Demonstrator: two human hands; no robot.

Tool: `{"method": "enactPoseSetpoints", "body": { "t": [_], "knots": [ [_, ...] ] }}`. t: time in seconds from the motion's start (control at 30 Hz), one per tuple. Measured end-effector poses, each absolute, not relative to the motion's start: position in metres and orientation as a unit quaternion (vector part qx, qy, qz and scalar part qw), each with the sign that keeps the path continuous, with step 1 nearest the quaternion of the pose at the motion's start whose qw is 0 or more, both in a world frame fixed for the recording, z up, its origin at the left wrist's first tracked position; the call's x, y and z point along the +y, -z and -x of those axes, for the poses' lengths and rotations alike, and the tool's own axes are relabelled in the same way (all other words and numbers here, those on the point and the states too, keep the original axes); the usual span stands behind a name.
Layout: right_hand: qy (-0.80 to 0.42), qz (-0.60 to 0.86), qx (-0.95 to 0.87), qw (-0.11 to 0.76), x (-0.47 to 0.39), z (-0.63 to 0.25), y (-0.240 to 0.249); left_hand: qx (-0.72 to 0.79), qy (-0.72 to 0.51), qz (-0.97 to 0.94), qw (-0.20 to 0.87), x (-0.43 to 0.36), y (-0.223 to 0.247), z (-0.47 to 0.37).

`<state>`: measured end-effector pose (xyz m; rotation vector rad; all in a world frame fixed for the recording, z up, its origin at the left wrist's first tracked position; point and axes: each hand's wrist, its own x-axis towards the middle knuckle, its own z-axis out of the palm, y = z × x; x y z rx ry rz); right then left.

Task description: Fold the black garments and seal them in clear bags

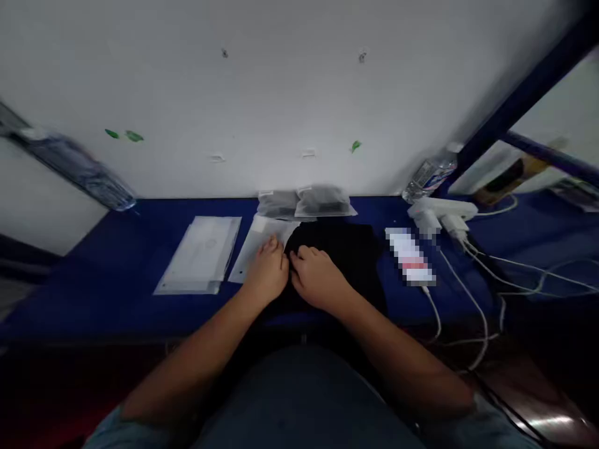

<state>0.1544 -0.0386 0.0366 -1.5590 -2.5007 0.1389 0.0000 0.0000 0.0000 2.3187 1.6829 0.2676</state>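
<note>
A piece of black folded cloth point(349, 252) lies on the blue table in front of me. My right hand point(318, 274) rests on its left part, fingers curled and closed on the fabric. Close beside it, my left hand point(268, 268) is closed at the cloth's left edge, its fingers bent together. Under and beyond my left hand lies a frosted plastic bag point(248, 252), partly covered by the hand. Exactly how much fabric sits between the fingers is hidden.
Left stands a stack of flat frosted bags point(201, 255). Two filled bags point(325, 201) lie against the wall. To the right are a phone point(410, 255) on a cable, a white power strip point(442, 209) with chargers, and a plastic bottle point(430, 174). Another bottle point(82, 165) is far left.
</note>
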Motion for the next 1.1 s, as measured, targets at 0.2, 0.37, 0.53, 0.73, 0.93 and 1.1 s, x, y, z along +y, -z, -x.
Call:
{"method": "enactPoseSetpoints", "body": {
  "t": [0.2, 0.37, 0.53, 0.73, 0.93, 1.1],
  "knots": [
    [-0.07, 0.524, -0.835, 0.151, -0.01, -0.178, -0.049, 0.56, -0.059, -0.816, 0.127, 0.012, -0.018, -0.006],
    [-0.094, 0.673, -0.72, 0.136, 0.037, -0.198, -0.042, 0.587, -0.008, -0.795, 0.154, 0.044, -0.04, -0.013],
    [-0.228, 0.643, -0.718, 0.134, 0.047, -0.204, -0.029, 0.587, -0.031, -0.794, 0.156, 0.055, -0.032, -0.013],
    [-0.297, 0.637, -0.69, 0.17, 0.048, -0.206, -0.028, 0.59, -0.054, -0.794, 0.133, 0.048, -0.029, -0.015],
    [-0.371, 0.594, -0.665, 0.257, 0.052, -0.213, -0.024, 0.587, -0.112, -0.793, 0.121, 0.043, -0.029, -0.017],
    [-0.409, 0.545, -0.672, 0.292, 0.053, -0.214, -0.019, 0.59, -0.143, -0.787, 0.108, 0.042, -0.029, -0.018]
  ]
}}
